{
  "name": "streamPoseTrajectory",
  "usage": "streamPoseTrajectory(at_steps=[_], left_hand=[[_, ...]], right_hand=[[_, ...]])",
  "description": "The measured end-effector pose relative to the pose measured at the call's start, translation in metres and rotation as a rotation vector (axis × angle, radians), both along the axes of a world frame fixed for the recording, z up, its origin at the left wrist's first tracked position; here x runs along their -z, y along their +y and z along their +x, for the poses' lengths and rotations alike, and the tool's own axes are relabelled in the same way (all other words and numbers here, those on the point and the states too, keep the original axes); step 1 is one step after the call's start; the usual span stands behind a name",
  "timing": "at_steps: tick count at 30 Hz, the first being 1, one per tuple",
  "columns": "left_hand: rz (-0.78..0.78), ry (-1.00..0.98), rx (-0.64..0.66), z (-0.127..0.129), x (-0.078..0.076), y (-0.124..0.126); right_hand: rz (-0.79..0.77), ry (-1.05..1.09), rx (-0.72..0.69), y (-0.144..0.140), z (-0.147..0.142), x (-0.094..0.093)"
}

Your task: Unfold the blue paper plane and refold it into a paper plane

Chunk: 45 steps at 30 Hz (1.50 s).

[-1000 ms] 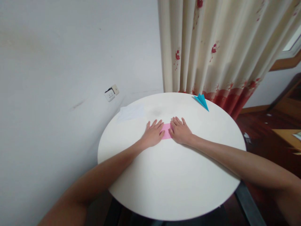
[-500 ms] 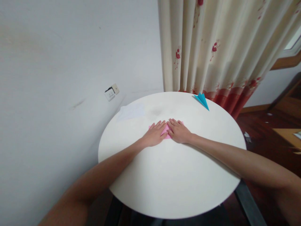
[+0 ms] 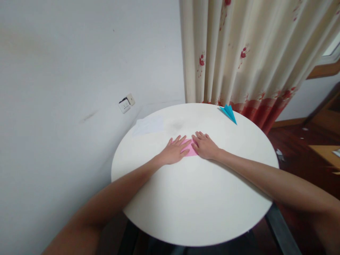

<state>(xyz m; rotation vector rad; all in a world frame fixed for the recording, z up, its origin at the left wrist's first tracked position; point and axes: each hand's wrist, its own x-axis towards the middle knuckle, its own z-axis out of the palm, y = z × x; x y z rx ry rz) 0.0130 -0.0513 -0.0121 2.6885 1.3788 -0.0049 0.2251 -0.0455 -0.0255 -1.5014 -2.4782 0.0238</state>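
A small pink paper [image 3: 190, 151] lies flat near the middle of a round white table [image 3: 196, 198]. My left hand [image 3: 174, 151] rests flat on its left part, fingers spread and pointing away from me. Pressed flat on the paper's right part is my right hand [image 3: 205, 146], its fingers close together. The two hands nearly touch, so only a small pink wedge shows between them. Neither hand grips anything.
A blue folded paper plane [image 3: 228, 113] sits at the table's far edge by the cream and red curtain [image 3: 247, 53]. A white sheet [image 3: 148, 125] lies at the far left of the table. The wall with a socket [image 3: 126, 103] is on the left.
Both hands slid closer together over the pink paper, covering more of it. The pink corners that showed beside the hands half a second ago are now hidden.
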Motion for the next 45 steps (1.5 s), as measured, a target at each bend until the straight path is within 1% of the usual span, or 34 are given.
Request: streamPoseTrajectory(at_steps=[3,6,8,10,14,17,23,25,27,29,30,31,34,38,42,45], left_hand=[[0.003,-0.009,0.028,0.001,-0.001,-0.001],[0.002,-0.028,0.005,0.002,-0.001,-0.002],[0.002,-0.032,-0.015,0.003,-0.001,-0.002],[0.003,-0.025,-0.026,0.004,-0.001,-0.002],[0.012,0.009,-0.053,0.003,-0.001,-0.002],[0.017,0.028,-0.077,0.001,0.001,0.000],[0.003,0.057,-0.172,-0.001,0.002,-0.003],[0.049,0.057,-0.121,-0.002,0.001,-0.007],[0.106,0.049,0.013,-0.001,-0.001,-0.011],[0.104,0.042,0.133,0.000,-0.003,-0.015],[0.079,0.042,0.162,0.002,-0.004,-0.016],[0.050,0.042,0.169,0.003,-0.004,-0.016],[-0.004,0.038,0.127,0.006,-0.005,-0.014],[-0.004,0.012,0.082,0.007,-0.004,-0.013],[0.008,0.016,0.023,0.006,-0.003,-0.012],[0.011,0.019,0.014,0.005,-0.002,-0.011]], right_hand=[[0.005,0.014,-0.063,-0.003,-0.003,-0.001],[-0.037,0.014,-0.180,-0.005,-0.006,-0.002],[-0.051,0.013,-0.211,-0.005,-0.007,-0.003],[-0.056,0.008,-0.202,-0.004,-0.007,-0.003],[-0.055,-0.008,-0.116,0.000,-0.002,-0.001],[-0.043,-0.012,-0.079,0.005,0.003,0.000],[-0.008,-0.009,-0.032,0.009,0.009,0.001],[-0.008,-0.003,-0.062,0.009,0.008,0.001],[-0.019,0.001,-0.122,0.009,0.006,0.001],[-0.032,0.003,-0.160,0.007,0.005,-0.001],[-0.032,0.003,-0.160,0.006,0.004,-0.001],[-0.023,0.004,-0.153,0.005,0.003,-0.002],[0.021,0.021,-0.156,-0.002,-0.001,-0.005],[-0.022,0.061,-0.218,-0.009,-0.008,-0.007],[-0.039,0.056,-0.208,-0.010,-0.011,-0.006],[-0.049,0.034,-0.192,-0.009,-0.010,-0.005]])
